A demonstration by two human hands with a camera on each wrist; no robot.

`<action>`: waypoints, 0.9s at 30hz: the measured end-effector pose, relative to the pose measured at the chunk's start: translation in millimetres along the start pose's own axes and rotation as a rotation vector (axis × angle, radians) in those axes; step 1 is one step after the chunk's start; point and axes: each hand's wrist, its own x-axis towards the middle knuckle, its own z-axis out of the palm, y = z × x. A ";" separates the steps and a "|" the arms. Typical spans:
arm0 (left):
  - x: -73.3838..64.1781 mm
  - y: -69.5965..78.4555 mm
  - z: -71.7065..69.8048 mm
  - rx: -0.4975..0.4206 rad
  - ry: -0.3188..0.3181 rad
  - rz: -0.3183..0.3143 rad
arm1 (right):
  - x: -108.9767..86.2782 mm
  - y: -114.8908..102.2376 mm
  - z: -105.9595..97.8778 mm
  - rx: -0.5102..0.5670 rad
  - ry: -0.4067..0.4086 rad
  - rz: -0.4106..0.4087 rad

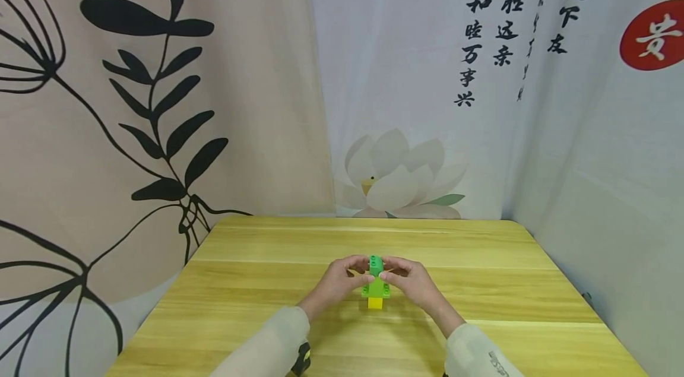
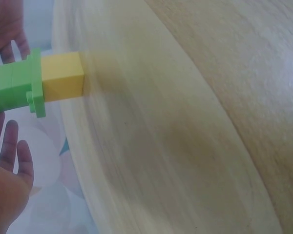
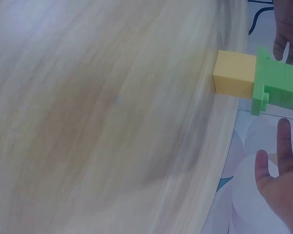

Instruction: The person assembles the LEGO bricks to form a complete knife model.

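Note:
A small upright stack of toy building bricks [image 1: 376,287] stands between my hands in the head view. Its lowest part is a yellow brick [image 2: 62,76], close over the tabletop. Above that comes a wider light green plate [image 3: 259,83] with studs at its ends, then light green bricks, and a darker green brick [image 1: 376,262] on top. My left hand [image 1: 340,277] holds the upper bricks from the left with thumb and fingertips. From the right, my right hand [image 1: 415,283] pinches the same upper part. Both wrist views cut off the stack's top.
The wooden table [image 1: 256,282] has a rounded far edge, and the stack stands near its middle. Behind it hangs a printed curtain [image 1: 267,98] with plants, a lotus and writing. Another curtain borders the right side.

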 end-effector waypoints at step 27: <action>-12.5 -25.5 -0.9 0.079 -0.035 -0.101 | 0.2 -1.1 -1.5 0.005 -0.007 0.002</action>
